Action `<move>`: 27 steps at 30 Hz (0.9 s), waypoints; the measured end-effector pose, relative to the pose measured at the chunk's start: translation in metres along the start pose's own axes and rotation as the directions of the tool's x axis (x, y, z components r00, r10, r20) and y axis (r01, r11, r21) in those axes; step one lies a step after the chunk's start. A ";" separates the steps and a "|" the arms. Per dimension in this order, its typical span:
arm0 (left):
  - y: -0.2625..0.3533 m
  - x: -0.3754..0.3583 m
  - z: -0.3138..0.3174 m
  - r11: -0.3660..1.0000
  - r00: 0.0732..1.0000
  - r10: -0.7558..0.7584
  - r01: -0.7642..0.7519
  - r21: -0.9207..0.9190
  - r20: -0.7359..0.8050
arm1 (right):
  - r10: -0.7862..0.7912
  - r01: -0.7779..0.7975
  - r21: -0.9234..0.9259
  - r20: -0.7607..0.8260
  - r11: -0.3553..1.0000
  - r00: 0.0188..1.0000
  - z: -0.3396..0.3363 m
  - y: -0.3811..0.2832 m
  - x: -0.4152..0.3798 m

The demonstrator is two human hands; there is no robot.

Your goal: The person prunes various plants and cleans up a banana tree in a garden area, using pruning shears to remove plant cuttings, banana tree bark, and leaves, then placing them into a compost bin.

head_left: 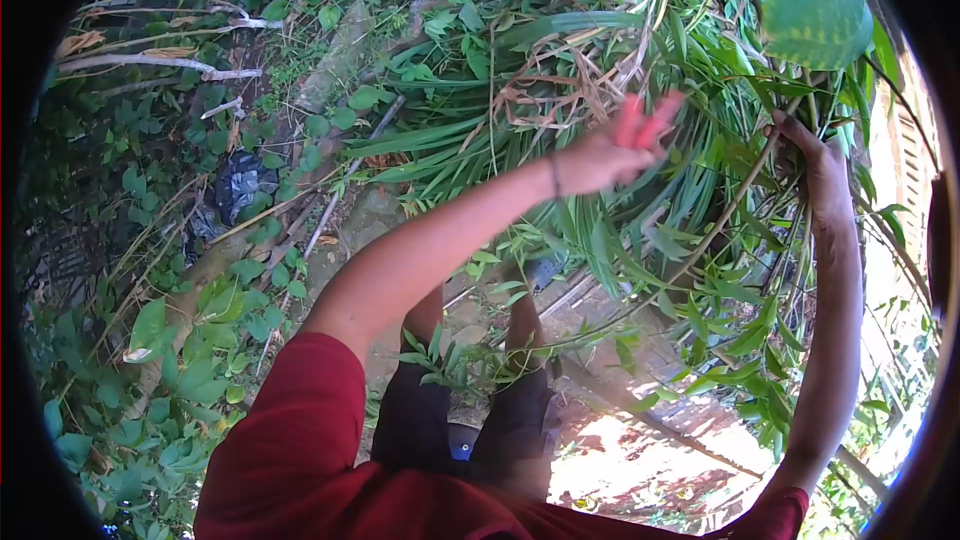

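Note:
My left hand (600, 160) is closed around red-handled pruning shears (645, 125), smeared by motion; their blades cannot be made out. It hovers over a heap of long green leaves (640, 200) mixed with dry brown ones (560, 80). To the right, my right hand (818, 155) is closed on leafy stems (770, 150), its fingers partly hidden among the foliage. A long thin branch (715, 230) runs from near that hand down toward my legs, bearing narrow green leaves (755, 330).
Dry branches (170, 65) and low creepers (200, 370) cover the left side, with a crumpled black plastic bag (243, 185) among them. A large leaf (818, 5) hangs close at upper right. Sunlit ground (640, 450) lies beside my legs (510, 410).

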State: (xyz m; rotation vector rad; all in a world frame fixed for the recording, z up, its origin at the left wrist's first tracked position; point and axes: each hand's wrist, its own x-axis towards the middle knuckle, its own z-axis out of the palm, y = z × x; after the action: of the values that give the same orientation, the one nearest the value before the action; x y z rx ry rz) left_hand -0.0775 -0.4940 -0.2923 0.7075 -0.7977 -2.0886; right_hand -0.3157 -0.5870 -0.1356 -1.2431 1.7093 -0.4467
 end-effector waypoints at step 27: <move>-0.302 0.013 -0.382 0.739 0.565 0.234 0.425 0.522 -0.791 | 0.213 -0.178 0.244 -0.124 0.953 0.969 0.164 0.262 -0.006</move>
State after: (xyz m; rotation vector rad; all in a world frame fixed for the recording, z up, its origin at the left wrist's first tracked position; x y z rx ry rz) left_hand 0.0424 -0.4670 -0.7637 2.0097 -0.9248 -1.1799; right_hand -0.3183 -0.4350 -0.4051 -0.8802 1.8273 -0.6124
